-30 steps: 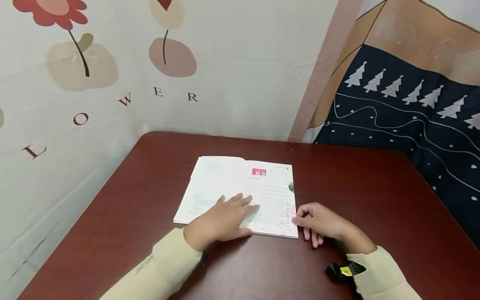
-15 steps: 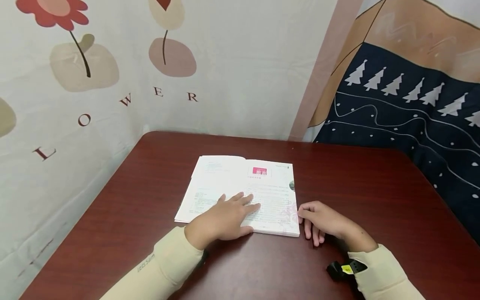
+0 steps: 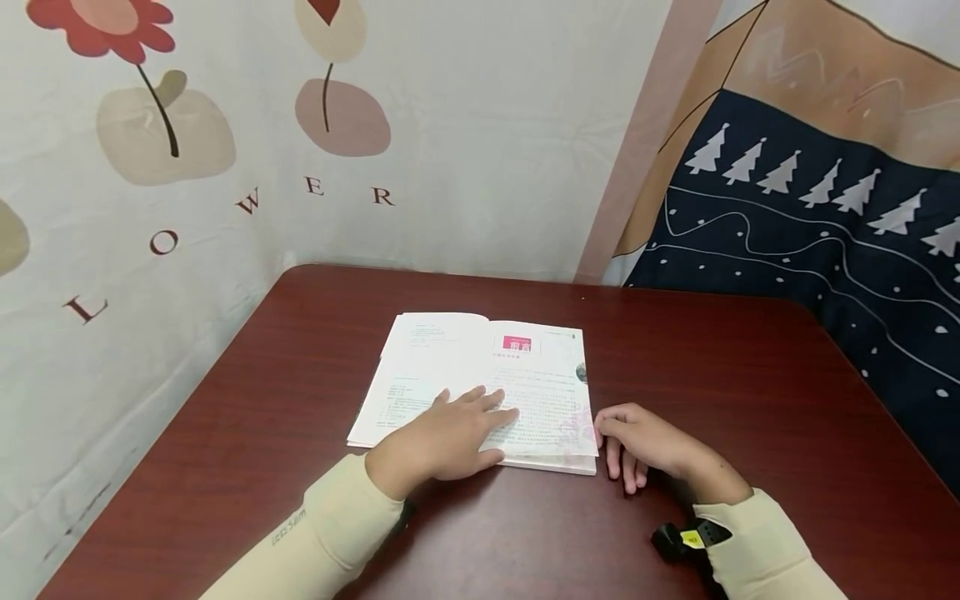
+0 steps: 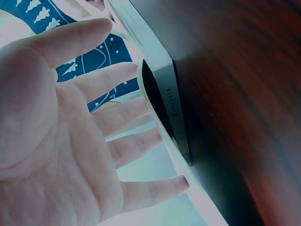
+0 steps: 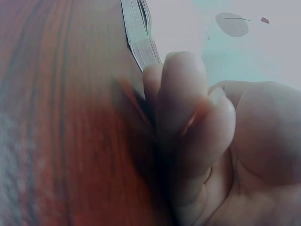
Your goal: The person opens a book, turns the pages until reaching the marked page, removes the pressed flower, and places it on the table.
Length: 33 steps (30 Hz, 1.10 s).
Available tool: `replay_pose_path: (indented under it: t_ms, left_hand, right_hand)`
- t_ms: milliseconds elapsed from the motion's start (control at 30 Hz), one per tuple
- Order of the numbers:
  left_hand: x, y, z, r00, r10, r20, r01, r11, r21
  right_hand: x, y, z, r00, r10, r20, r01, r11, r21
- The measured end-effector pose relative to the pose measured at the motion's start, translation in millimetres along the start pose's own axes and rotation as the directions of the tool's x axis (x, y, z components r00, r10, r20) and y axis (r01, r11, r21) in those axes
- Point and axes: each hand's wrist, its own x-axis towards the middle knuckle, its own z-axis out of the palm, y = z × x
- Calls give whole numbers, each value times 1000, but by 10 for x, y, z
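Observation:
An open book (image 3: 534, 392) lies on the dark red table, its printed pages facing up. My left hand (image 3: 453, 433) rests flat across the lower middle of the spread, fingers spread. In the left wrist view, the left palm (image 4: 66, 141) shows, with fingertips against the book (image 4: 164, 75). My right hand (image 3: 641, 442) is at the book's right edge, thumb and forefinger bent together there. The right page stands slightly raised at its lower corner. In the right wrist view, the curled fingers (image 5: 183, 103) hide where they meet the page edge.
The red-brown table (image 3: 720, 358) spreads around the book. A white printed cloth (image 3: 480, 167) hangs behind and to the left, and a dark blue tree-patterned cloth (image 3: 795, 225) at the right. A black strap device (image 3: 678, 542) sits on the right wrist.
The right hand has drawn slightly rightward from the book's edge, and the right page's lower corner has risen from the leaves beneath. The left hand stays in place.

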Motion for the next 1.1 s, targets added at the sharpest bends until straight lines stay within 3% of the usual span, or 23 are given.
replay_pose_path:
  t_ms: [433,1100]
  left_hand:
    - [8,3,7,1000,3,12,-3,1000,7]
    - [-1,0,10,997,33,-69,-32,999,28]
  right_hand:
    - [5,34,-1,1000,1,-3,-2,1000,-14]
    - [2,23,2,1000,-18,-5,18,1000,-20]
